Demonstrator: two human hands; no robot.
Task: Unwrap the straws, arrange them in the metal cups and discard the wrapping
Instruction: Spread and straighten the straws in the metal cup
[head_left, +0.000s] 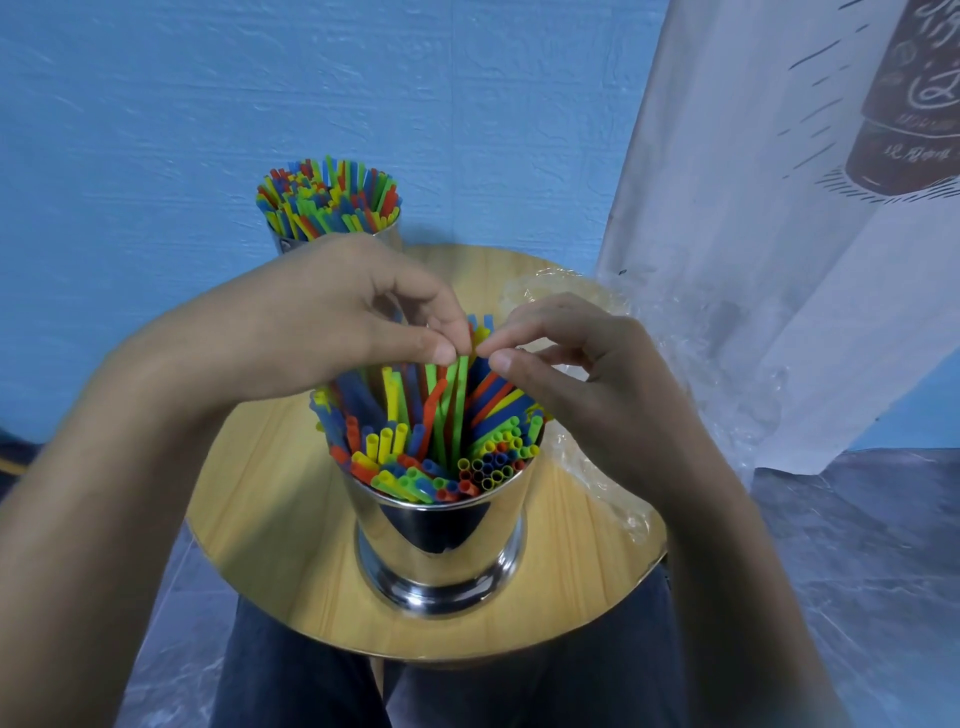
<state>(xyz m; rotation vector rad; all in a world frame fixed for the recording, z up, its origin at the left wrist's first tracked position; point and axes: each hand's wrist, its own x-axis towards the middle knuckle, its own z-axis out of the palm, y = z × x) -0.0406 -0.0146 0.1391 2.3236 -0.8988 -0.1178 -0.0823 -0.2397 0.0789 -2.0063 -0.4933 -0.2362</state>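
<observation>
Near metal cup (441, 545) stands mid-bench (270, 519), its straws (447, 415) splayed. Left hand (332, 322) and right hand (597, 379): each grip pinches upright straw tips. Advise easing leaners vertical, gently. Wrapping (727, 415) lies at 3 o'clock, undiscarded; far cup (283, 241) at 12 o'clock looks full.

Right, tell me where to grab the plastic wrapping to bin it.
Probably pinch a raised crinkle of the wrapping from the right, with the right hand: it lies loose along the table's right edge, and the near cup blocks the left.
</observation>
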